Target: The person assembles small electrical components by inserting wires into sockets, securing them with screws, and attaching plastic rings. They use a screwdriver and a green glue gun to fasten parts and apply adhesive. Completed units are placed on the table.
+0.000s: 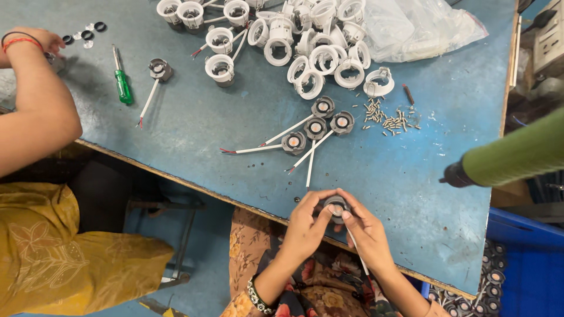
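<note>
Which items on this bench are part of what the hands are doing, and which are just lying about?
In use:
- left hand and right hand both grip a small round grey module with a white lead
- four matching modules nearby

Lying about:
- white ring housings
- loose screws
- green screwdriver
- clear plastic bag
- green-sleeved tool

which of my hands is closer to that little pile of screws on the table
Right. Your right hand sits below the screws, slightly left of them; your left hand is farther left. Both hold a small round lamp part.

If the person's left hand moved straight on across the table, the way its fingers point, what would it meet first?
Probably the white wire of the round dark lamp modules, just beyond the left hand; depth is unclear.
</note>
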